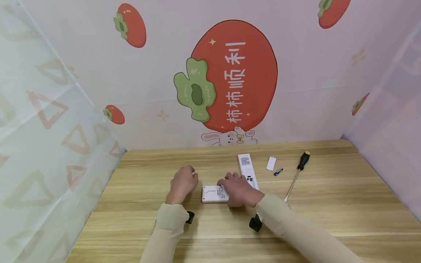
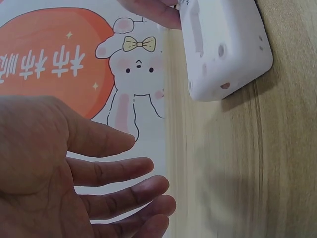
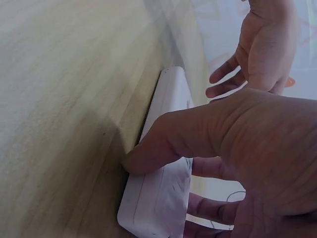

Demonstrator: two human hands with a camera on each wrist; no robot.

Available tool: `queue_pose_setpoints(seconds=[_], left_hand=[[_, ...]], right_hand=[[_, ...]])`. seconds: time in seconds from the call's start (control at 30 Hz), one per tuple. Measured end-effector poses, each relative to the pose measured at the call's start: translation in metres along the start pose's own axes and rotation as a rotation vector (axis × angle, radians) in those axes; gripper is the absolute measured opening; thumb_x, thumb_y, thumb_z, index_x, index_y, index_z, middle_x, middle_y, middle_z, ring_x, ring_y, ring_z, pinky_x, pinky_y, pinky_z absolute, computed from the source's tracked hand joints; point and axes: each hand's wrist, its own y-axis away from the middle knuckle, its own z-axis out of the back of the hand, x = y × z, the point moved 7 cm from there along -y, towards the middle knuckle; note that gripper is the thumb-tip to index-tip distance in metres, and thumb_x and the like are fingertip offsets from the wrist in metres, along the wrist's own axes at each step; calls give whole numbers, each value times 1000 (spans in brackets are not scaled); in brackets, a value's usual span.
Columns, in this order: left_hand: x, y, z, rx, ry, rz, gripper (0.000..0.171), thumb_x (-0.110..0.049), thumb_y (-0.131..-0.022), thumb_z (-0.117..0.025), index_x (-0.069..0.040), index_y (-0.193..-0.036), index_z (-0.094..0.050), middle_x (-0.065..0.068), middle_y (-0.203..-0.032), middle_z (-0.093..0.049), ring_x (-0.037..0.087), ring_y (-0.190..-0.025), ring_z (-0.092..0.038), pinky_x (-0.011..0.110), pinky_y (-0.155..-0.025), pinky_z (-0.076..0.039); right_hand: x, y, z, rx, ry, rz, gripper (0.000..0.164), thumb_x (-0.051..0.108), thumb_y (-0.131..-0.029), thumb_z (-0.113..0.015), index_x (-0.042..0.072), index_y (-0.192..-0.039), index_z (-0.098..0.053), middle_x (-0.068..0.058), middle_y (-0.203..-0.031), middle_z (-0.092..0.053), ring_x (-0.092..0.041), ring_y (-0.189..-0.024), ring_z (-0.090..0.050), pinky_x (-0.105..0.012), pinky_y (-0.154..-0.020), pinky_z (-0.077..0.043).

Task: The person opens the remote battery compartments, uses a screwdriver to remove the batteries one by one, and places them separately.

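Observation:
My right hand (image 1: pixel 239 189) grips a white rectangular device (image 1: pixel 210 194), which lies flat on the table with small printed text and corner holes on its upper face. In the right wrist view, the thumb presses one long side of the device (image 3: pixel 163 198) while the fingers reach round the other. To its left hovers my left hand (image 1: pixel 184 180), holding nothing. Its fingers are relaxed and spread in the left wrist view, apart from the device's (image 2: pixel 223 54) near end. Part of the device is hidden under the right hand.
Behind the right hand lies a long white piece (image 1: pixel 245 162) with printed text and dark marks. Farther right are a small white cover (image 1: pixel 271 163), a small battery (image 1: pixel 278 171) and a screwdriver (image 1: pixel 303 160) with a black handle. A patterned wall backs the wooden table (image 1: pixel 148 226).

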Motion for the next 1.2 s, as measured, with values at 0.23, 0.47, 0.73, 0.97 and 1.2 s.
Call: queue_pose_setpoints(seconds=[0.23, 0.47, 0.73, 0.97, 1.2], left_hand=[[-4, 1, -1, 3, -12, -40, 33, -19, -104, -54, 1, -129, -64, 19, -130, -62, 35, -110, -61, 56, -85, -52], [-12, -1, -6, 10, -47, -151, 29, -15, -101, -59, 0, -125, -67, 20, -125, -62, 38, -113, -59, 52, -90, -51], [-28, 2, -17, 64, -68, -285, 30, -16, -99, -65, -2, -125, -68, 17, -130, -60, 38, -120, -55, 53, -99, -48], [-39, 6, -30, 177, -57, -363, 37, -21, -94, -72, -5, -128, -67, 14, -124, -62, 34, -117, -57, 50, -99, -47], [-48, 12, -47, 300, -64, -409, 61, -34, -79, -89, -10, -130, -66, 6, -121, -61, 25, -109, -54, 45, -96, -46]], right_hand=[[-2, 4, 1, -4, 28, 9, 75, 3, -67, -85, 17, -137, -63, -7, -126, -57, -25, -107, -48, -51, -96, -42], [-11, 16, 19, -77, -20, -21, 62, 14, -72, -89, 13, -130, -66, -4, -112, -58, -24, -101, -50, -48, -89, -43], [-26, 27, 36, -191, -93, -51, 39, 16, -81, -83, 8, -117, -72, -6, -102, -65, -19, -82, -51, -38, -73, -46], [-35, 36, 40, -200, -168, -82, 31, 13, -84, -81, 5, -112, -71, -4, -92, -62, -17, -72, -51, -33, -63, -45], [-40, 39, 40, -198, -233, -89, 24, 11, -85, -77, 2, -106, -70, 0, -79, -59, -15, -65, -52, -31, -58, -45]])
